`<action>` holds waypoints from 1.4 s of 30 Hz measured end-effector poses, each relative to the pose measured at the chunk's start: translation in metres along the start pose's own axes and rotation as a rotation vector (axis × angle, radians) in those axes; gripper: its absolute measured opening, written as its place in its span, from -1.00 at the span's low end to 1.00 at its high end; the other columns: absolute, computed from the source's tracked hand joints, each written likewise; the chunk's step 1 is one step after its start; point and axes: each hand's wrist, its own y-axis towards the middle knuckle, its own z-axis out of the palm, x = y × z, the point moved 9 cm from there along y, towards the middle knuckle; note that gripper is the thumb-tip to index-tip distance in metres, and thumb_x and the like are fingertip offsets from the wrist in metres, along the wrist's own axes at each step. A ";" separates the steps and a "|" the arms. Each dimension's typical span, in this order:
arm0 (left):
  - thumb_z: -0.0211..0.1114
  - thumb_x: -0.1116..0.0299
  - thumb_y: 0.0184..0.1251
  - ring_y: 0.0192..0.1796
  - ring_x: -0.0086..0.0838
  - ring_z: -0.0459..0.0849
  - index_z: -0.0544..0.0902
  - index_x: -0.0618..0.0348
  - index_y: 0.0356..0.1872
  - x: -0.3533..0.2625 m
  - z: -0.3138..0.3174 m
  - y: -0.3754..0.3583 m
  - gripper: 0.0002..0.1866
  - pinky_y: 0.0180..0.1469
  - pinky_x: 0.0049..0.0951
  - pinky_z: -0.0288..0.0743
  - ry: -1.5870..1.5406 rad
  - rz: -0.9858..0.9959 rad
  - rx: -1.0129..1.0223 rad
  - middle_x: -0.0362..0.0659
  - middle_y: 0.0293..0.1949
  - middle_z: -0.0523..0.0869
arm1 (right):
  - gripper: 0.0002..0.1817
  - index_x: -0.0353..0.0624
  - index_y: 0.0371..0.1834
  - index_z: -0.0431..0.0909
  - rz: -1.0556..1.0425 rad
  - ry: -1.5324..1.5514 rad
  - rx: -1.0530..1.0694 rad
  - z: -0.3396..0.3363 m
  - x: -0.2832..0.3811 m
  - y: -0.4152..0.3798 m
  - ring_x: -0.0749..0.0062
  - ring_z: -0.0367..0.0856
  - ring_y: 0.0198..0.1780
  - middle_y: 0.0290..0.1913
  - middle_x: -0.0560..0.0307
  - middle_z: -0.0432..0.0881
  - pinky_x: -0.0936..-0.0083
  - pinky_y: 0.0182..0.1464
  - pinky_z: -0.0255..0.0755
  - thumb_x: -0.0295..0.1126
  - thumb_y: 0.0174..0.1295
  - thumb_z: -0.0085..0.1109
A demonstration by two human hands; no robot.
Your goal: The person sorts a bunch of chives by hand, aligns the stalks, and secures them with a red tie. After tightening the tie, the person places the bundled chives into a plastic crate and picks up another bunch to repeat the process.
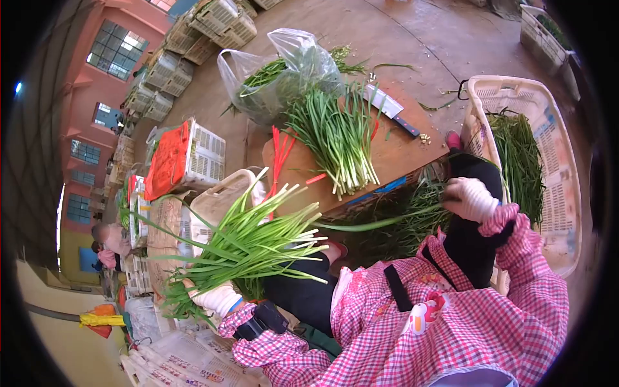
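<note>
My left hand [216, 298], in a white glove, is closed around the leafy part of a thick bunch of garlic greens [264, 242]. Their pale stalk ends fan out toward the right. My right hand [471, 198], gloved too, is closed by my knee on the leaf tip of a single garlic green [371, 225], which stretches left toward the bunch. Ahead, a trimmed pile of garlic greens [335, 132] lies on a low wooden table [412, 138]. A cleaver [391, 109] with a dark handle rests beside that pile, and red ties [281, 155] lie at the table's left.
A clear plastic bag [280, 84] of greens stands behind the pile. At right is a large pale crate [567, 187] with green leaves [522, 168] inside. Loose leaves [403, 222] lie below the table. Stacked crates [209, 151] and another person [115, 242] are at left.
</note>
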 end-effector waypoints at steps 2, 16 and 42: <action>0.11 0.05 0.29 0.13 -0.21 0.49 0.55 0.12 0.04 -0.005 0.001 0.006 -0.57 0.26 -0.06 0.24 0.009 0.019 0.026 -0.10 0.07 0.58 | -0.68 -0.16 -0.39 0.60 0.039 -0.387 0.221 0.001 0.017 -0.007 0.03 0.61 -0.26 -0.41 -0.04 0.62 0.19 -0.22 0.48 -0.12 -0.05 0.26; 0.16 0.01 0.25 -0.02 -0.26 0.58 0.60 0.11 -0.16 0.015 0.008 -0.008 -0.62 0.13 -0.09 0.39 0.116 -0.047 0.226 -0.17 -0.11 0.65 | -0.74 -0.15 -0.04 0.42 0.277 2.572 0.690 0.127 0.257 0.057 0.50 0.46 -0.54 -0.51 0.22 0.44 0.51 -0.46 0.43 -0.27 0.30 0.08; 0.11 0.08 0.34 0.18 -0.23 0.45 0.53 0.19 0.08 0.017 0.038 -0.032 -0.56 0.30 -0.15 0.20 0.145 0.025 0.128 -0.09 0.16 0.53 | -0.62 0.09 0.08 0.49 -0.456 0.561 0.065 0.020 0.195 0.016 0.04 0.58 -0.52 -0.58 -0.03 0.55 0.24 -0.46 0.48 -0.21 0.16 0.12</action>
